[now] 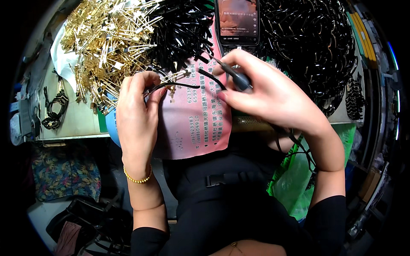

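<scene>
My left hand (pixel 139 100) is closed in a pinch on a thin eyeglass temple with a curved black end (pixel 186 85). Slim gold metal pieces (pixel 179 75) show just beyond its fingertips. Between thumb and fingers, my right hand (pixel 269 91) grips a dark-handled pointed hand tool (pixel 241 81), its thin metal tip angled up and left. A second curved black temple piece (pixel 211 78) runs down to my right thumb; whether the thumb holds it, I cannot tell. Both hands hover over a pink printed sheet (pixel 188 128).
A large heap of gold metal temples (pixel 106 38) lies at the far left. Glossy black temple pieces (pixel 179 30) are heaped beside it, with another black pile (pixel 307 51) at right. Between them stands a phone (pixel 237 21). Green plastic (pixel 294 187) hangs below the table edge.
</scene>
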`<action>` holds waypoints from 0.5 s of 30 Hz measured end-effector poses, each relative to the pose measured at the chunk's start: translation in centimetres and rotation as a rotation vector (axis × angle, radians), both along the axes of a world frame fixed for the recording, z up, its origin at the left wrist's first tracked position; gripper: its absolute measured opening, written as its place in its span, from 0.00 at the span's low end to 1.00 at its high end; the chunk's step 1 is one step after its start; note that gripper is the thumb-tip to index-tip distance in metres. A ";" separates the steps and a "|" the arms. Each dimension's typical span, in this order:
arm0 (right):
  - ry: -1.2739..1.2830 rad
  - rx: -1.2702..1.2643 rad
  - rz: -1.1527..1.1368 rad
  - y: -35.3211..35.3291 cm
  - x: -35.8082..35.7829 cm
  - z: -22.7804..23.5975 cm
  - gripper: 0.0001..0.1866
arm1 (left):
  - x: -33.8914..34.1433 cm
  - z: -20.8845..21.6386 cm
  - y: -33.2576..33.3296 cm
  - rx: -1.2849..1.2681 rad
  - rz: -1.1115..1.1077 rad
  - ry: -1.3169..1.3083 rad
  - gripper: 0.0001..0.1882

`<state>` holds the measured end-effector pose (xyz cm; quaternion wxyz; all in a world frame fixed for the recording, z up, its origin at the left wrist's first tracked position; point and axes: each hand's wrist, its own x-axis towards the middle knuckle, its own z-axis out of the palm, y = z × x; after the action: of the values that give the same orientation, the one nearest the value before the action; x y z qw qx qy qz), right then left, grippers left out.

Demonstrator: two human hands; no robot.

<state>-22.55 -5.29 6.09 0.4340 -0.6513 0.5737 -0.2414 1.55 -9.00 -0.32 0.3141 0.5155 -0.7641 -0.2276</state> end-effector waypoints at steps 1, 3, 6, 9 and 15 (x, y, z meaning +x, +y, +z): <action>-0.099 0.001 -0.040 1.1 -0.4 0.2 0.18 | -0.1 0.1 -0.2 -0.021 -0.013 -0.042 0.13; -0.176 0.202 -0.077 3.0 -1.7 2.2 0.18 | -0.1 0.5 -0.4 -0.025 -0.011 -0.081 0.11; -0.295 0.234 -0.170 6.2 -3.5 2.1 0.13 | -0.3 0.3 -0.6 -0.086 -0.016 -0.091 0.10; -0.492 0.451 -0.304 9.0 -5.8 3.5 0.23 | 0.0 0.9 -1.0 -0.092 -0.057 -0.197 0.09; -0.218 0.232 -0.643 13.1 -10.5 1.0 0.09 | -0.1 0.8 -1.3 -0.198 -0.139 -0.214 0.11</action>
<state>-33.09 7.81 7.11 0.4654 -0.3544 0.7233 -0.3670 1.48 -10.32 0.46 0.2637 0.4495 -0.8456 -0.1163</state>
